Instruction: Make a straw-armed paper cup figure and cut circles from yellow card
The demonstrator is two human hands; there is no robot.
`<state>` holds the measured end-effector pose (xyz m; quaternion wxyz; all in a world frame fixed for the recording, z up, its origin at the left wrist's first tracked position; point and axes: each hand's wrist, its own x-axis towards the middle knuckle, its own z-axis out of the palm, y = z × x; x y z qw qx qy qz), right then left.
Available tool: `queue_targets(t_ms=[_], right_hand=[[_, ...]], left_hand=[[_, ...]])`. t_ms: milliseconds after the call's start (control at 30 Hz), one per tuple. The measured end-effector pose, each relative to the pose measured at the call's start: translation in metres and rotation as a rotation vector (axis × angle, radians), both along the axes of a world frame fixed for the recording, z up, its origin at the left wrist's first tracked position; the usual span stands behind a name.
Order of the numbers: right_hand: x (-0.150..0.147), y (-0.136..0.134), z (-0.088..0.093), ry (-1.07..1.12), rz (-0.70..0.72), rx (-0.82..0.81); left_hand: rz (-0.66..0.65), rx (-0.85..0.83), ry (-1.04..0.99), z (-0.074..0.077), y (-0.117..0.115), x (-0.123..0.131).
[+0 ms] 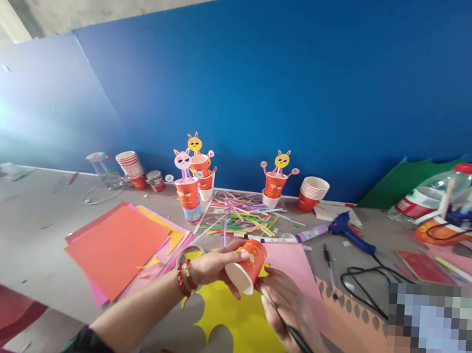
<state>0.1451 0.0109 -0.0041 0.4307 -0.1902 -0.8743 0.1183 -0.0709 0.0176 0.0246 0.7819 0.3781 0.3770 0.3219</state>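
Observation:
My left hand (218, 266), with bead bracelets at the wrist, is closed around an orange-red paper cup (257, 255). The cup is tilted, its white mouth facing down and toward me. Close by its right side, my right hand (288, 302) grips a slender black tool (300, 343), whose exact kind I cannot make out. The tool's narrow end is near the cup's rim; whether they touch is unclear. Beneath both hands lies yellow paper (246, 331) with rounded cutouts, and pink paper (290, 265) is just behind.
Cup figures with animal faces (187, 192) (275, 184) stand along the blue wall. Cup stacks (129, 166) (313, 192) flank them. Coloured strips (241, 214) lie between. Orange paper (115, 249) is at left. A blue glue gun (350, 234) with its cord and a bottle (431, 191) are at right.

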Motion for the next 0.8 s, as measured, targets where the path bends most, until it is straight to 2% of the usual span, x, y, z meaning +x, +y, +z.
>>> queue_targets(t_ms=[133, 267, 433, 800], right_hand=[[0.002, -0.003, 0.004, -0.015, -0.043, -0.013], [0.005, -0.006, 0.004, -0.043, -0.135, -0.080], [0.004, -0.007, 0.001, 0.023, -0.067, -0.151], [0.004, -0.016, 0.004, 0.161, -0.030, -0.598]], left_hand=[[0.016, 0.047, -0.065, 0.000, -0.004, 0.000], [0.081, 0.125, -0.109, -0.010, -0.006, 0.003], [0.138, 0.266, -0.097, -0.018, -0.007, 0.006], [0.110, 0.511, -0.010, -0.024, -0.008, 0.003]])
